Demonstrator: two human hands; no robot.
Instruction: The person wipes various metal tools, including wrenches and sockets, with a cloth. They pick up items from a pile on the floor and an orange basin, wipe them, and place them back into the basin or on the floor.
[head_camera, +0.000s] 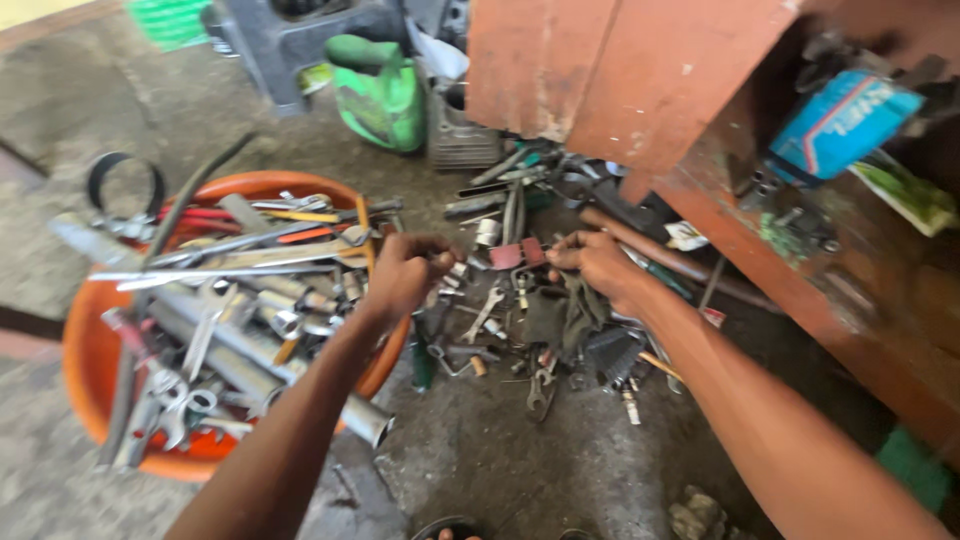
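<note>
Roughly midway: round orange plastic tub (85, 350) already packed w/ steel wrenches, pipes; loose tool pile (520, 310) on concrete floor remains. Left hand (405, 272) pinching small metal bits, right hand (597, 262) gripping flat red piece (517, 254).

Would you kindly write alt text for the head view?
Two bare hands, left hand and right hand, reach into scattered small tools on a concrete floor. An orange basin of wrenches and pipes sits at left.
</note>
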